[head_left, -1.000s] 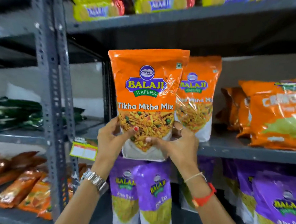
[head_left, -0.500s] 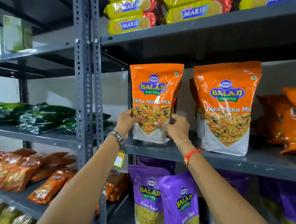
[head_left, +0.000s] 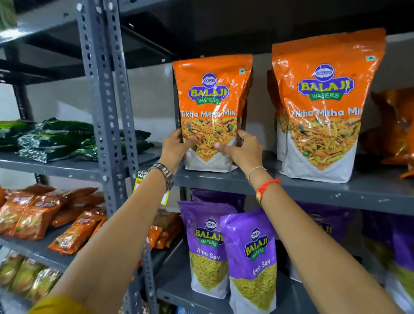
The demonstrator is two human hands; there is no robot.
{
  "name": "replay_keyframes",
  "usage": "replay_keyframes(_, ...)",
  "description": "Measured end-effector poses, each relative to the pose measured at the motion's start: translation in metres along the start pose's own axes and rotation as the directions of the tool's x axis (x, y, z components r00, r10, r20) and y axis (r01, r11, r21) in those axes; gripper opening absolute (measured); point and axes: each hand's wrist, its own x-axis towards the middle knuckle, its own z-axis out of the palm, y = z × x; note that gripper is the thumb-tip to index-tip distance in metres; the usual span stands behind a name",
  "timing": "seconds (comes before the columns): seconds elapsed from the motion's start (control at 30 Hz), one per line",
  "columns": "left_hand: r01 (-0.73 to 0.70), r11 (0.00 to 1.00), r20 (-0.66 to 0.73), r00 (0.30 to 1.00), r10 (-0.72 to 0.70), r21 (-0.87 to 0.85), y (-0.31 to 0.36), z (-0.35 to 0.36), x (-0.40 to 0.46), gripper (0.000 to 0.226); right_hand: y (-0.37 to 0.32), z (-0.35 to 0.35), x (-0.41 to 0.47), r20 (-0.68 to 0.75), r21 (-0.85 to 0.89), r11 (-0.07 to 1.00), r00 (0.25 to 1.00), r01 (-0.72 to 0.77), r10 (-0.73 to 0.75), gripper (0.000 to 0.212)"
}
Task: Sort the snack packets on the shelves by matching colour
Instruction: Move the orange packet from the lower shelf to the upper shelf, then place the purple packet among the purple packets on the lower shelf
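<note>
Far left, middle level: dark green foil packets (head_left: 56, 139), laid flat in stacks on grey metal side shelf (head_left: 43, 166); bare strip along its front edge.
Below: orange-red flat sachets (head_left: 42, 216), fanned in overlapping rows, some reaching the lower shelf's front lip.
Centre-left: grey perforated steel upright (head_left: 103, 97), dividing the two bays; yellow price tag (head_left: 140, 177) just beside it, partly hidden by left forearm.
Right of upright: grey metal middle shelf (head_left: 320, 190). Left hand (head_left: 175, 144), steel watch on wrist, clasped around lower left edge of orange "Tikha Mitha Mix" stand-up pouch (head_left: 211, 108), thumb across front. Right hand (head_left: 246, 148), ring on one finger, red thread band at wrist, clasped on lower right edge, fingers curled behind, thumb on front. Pouch upright, white base touching shelf near front edge, left side close to the upright. At least one more orange pouch directly behind.
Open gap of bare shelf to its right.
Further right: second orange "Tikha Mitha Mix" pouch (head_left: 323, 103), upright, nearer front lip, more behind it.
Far right: crumpled orange packets (head_left: 406, 130), slumped, partly cut off by frame.
Level beneath: purple "Aloo Sev" pouches (head_left: 248, 263), upright, two in front, others behind and rightward; bare shelf before them.
</note>
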Motion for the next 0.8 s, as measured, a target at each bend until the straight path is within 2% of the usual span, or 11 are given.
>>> replay_keyframes(0.07, -0.018, 1.0, -0.036, 0.999, 0.019, 0.01, -0.002, 0.002, -0.002, 0.041, -0.001, -0.002, -0.004, 0.023, 0.023, 1.0, 1.0, -0.006, 0.006, 0.065)
replay_keyframes(0.13, -0.045, 0.999, -0.096, 0.994, 0.046, 0.011, -0.003, 0.005, -0.008, 0.044, 0.0, -0.008, -0.019, -0.028, 0.08, 0.996, 0.999, 0.029, -0.027, 0.069)
replay_keyframes(0.2, -0.086, 0.996, -0.211, 0.974, 0.084, -0.002, -0.004, 0.008, -0.02, 0.049, 0.002, -0.017, -0.047, -0.118, 0.161, 0.983, 0.99, 0.093, -0.075, 0.059)
replay_keyframes(0.27, -0.187, 0.982, -0.326, 0.929, 0.174, -0.007, -0.013, 0.01, -0.041, 0.047, 0.013, -0.027, -0.083, -0.187, 0.195, 0.967, 0.974, 0.164, -0.128, 0.04)
replay_keyframes(0.37, -0.312, 0.95, -0.449, 0.847, 0.285, 0.015, -0.045, 0.018, -0.087, 0.038, 0.053, -0.036, -0.133, -0.135, 0.076, 0.982, 0.977, 0.173, -0.162, 0.023)
replay_keyframes(0.43, -0.317, 0.949, -0.493, 0.825, 0.275, 0.0, -0.075, 0.027, -0.123, 0.034, 0.093, -0.039, -0.155, -0.062, 0.004, 0.996, 0.994, 0.086, -0.086, 0.019)
replay_keyframes(0.53, -0.164, 0.984, -0.436, 0.892, 0.119, -0.068, -0.134, 0.045, -0.176, 0.033, 0.16, -0.046, -0.171, -0.036, -0.02, 0.993, 0.993, -0.112, 0.112, 0.022)
replay_keyframes(0.63, 0.13, 0.982, -0.305, 0.938, -0.168, -0.14, -0.187, 0.061, -0.217, 0.037, 0.219, -0.048, -0.177, 0.049, -0.075, 0.955, 0.956, -0.285, 0.289, 0.052)
replay_keyframes(0.73, 0.405, 0.899, -0.148, 0.891, -0.429, -0.168, -0.218, 0.075, -0.237, 0.042, 0.309, -0.042, -0.167, 0.123, -0.004, 0.901, 0.894, -0.433, 0.43, 0.103)
replay_keyframes(0.77, 0.469, 0.867, -0.111, 0.865, -0.49, -0.167, -0.224, 0.079, -0.241, 0.042, 0.327, -0.041, -0.164, 0.14, 0.051, 0.868, 0.864, -0.495, 0.484, 0.115)
replay_keyframes(0.8, 0.514, 0.842, -0.083, 0.843, -0.531, -0.164, -0.23, 0.083, -0.244, 0.044, 0.319, -0.041, -0.166, 0.167, 0.089, 0.834, 0.834, -0.544, 0.526, 0.115)
